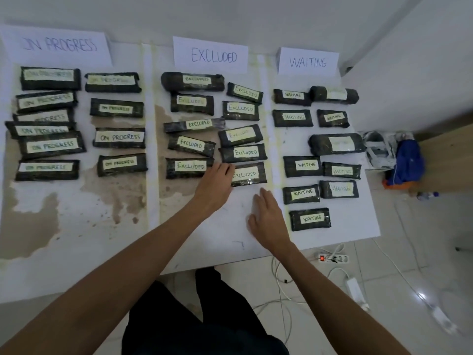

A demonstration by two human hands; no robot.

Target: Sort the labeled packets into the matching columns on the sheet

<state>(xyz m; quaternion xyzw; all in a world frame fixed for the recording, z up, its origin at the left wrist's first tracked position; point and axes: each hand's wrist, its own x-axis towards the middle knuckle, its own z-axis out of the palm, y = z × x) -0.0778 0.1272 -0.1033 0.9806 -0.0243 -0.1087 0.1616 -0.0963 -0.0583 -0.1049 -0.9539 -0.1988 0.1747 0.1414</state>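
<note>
Dark packets with pale labels lie in three columns on a white sheet (pixel 220 234), under header papers IN PROGRESS (pixel 60 44), EXCLUDED (pixel 213 55) and WAITING (pixel 308 62). My left hand (pixel 215 184) reaches into the middle column with straight fingers, its tips at the left end of the lowest EXCLUDED packet (pixel 249 174) and beside another EXCLUDED packet (pixel 188 167). My right hand (pixel 268 219) lies flat and open on the bare sheet below, holding nothing, left of the lowest WAITING packet (pixel 309 218).
The sheet is stained brown at its lower left (pixel 30 226). On the tiled floor to the right lie a power strip (pixel 332 258), white cables and an adapter (pixel 354 290). A blue bag (pixel 407 162) and a white object (pixel 377 149) sit by the sheet's right edge.
</note>
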